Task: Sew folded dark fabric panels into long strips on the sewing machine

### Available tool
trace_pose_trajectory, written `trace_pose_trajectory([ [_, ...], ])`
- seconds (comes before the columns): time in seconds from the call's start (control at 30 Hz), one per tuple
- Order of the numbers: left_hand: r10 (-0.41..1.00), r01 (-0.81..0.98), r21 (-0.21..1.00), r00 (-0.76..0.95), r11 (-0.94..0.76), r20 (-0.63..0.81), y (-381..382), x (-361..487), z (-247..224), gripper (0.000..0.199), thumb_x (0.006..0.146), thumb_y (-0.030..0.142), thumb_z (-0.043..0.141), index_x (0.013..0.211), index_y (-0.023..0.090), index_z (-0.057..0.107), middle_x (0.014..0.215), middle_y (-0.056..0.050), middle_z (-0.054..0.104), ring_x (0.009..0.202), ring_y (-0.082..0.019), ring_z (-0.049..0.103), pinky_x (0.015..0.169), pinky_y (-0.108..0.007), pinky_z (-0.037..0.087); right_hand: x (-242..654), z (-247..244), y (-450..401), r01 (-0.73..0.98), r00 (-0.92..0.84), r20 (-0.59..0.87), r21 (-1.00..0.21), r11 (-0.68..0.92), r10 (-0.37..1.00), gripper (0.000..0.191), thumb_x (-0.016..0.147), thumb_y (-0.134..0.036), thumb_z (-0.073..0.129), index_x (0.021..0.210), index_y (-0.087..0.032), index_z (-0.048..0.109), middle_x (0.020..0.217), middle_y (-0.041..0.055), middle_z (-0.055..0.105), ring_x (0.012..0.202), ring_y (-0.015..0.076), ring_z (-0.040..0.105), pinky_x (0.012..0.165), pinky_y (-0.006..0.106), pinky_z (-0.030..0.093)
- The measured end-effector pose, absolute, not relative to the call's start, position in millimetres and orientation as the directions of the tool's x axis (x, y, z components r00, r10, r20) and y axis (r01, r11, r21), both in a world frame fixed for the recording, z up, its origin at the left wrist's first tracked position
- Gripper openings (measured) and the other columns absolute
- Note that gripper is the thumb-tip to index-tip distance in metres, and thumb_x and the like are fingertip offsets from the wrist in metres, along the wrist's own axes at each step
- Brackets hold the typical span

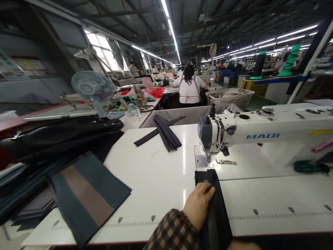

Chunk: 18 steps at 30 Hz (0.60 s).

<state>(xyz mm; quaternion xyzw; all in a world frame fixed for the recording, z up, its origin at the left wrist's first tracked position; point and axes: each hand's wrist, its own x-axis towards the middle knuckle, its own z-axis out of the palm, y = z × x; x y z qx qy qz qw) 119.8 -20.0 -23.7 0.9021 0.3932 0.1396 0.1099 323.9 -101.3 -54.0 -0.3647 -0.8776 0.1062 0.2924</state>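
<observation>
**Work at the sewing machine, seen from the head-worn camera.** The left hand, in a brown-and-black checked sleeve, rests on a dark fabric strip at the lower centre of the frame. Its fingers lie pressed together and curl over the strip, holding it against the white sewing table; the thumb cannot be made out. The strip runs upward from the bottom edge, and its far end lies just in front of the presser foot of the white MAQI sewing machine, which occupies the right of the frame. The right hand shows only as a sliver at the bottom edge, so the state of its fingers cannot be told. A printed measuring scale runs along the table's front edge.

Centre: a bundle of dark strips lies on the table. Left: a teal panel with a tan stripe overlaps the table edge beside a pile of black fabric. Beyond: a white electric fan stands at upper left, and a co-worker in a white top stands beside a laundry-style basket.
</observation>
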Motion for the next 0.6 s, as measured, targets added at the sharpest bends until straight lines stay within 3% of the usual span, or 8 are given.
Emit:
trace_pose_trajectory([
  [0.13,0.751,0.691,0.322,0.65,-0.647,0.116,-21.8,135.2,-17.4,0.031,0.084,0.013,0.04,0.112,0.02,0.05,0.114,-0.006,0.051,0.104,-0.017,0.047,0.086,-0.03,0.046,327.8,-54.0,-64.8,0.768,-0.484,0.346,-0.272,0.579,0.804,0.044,0.087,-0.023,0.038,0.13,-0.014,0.033,0.129,0.0113,0.041,0.118,0.0236,0.038,0.092,0.04,0.044],
  [0.27,0.771,0.717,0.326,0.634,-0.616,0.063,-22.1,137.1,-13.5,0.03,0.085,0.014,0.039,0.113,0.02,0.047,0.118,-0.005,0.049,0.106,-0.018,0.046,0.084,-0.029,0.048,331.6,-51.3,-39.9,0.8,-0.544,0.279,-0.114,0.59,0.791,0.05,0.087,-0.024,0.038,0.133,-0.01,0.024,0.138,0.0106,0.026,0.126,0.0242,0.023,0.098,0.042,0.036],
  [0.47,0.755,0.717,0.299,0.655,-0.63,0.022,-16.9,138.1,-12.0,0.03,0.085,0.013,0.038,0.113,0.021,0.044,0.135,-0.004,0.034,0.113,-0.02,0.039,0.083,-0.031,0.048,325.9,-41.3,-33.1,0.785,-0.589,0.2,-0.091,0.613,0.783,0.054,0.086,-0.022,0.036,0.135,-0.01,0.017,0.141,0.0081,0.017,0.128,0.0211,0.017,0.102,0.037,0.031],
  [0.6,0.75,0.717,0.263,0.66,-0.646,0.04,-15.1,140.0,-16.0,0.028,0.084,0.013,0.039,0.111,0.02,0.046,0.139,-0.003,0.027,0.109,-0.02,0.042,0.089,-0.033,0.044,322.4,-42.4,-26.8,0.783,-0.591,0.188,-0.1,0.614,0.785,0.057,0.084,-0.022,0.039,0.135,-0.011,0.018,0.141,0.0064,0.02,0.128,0.02,0.019,0.102,0.036,0.032],
])
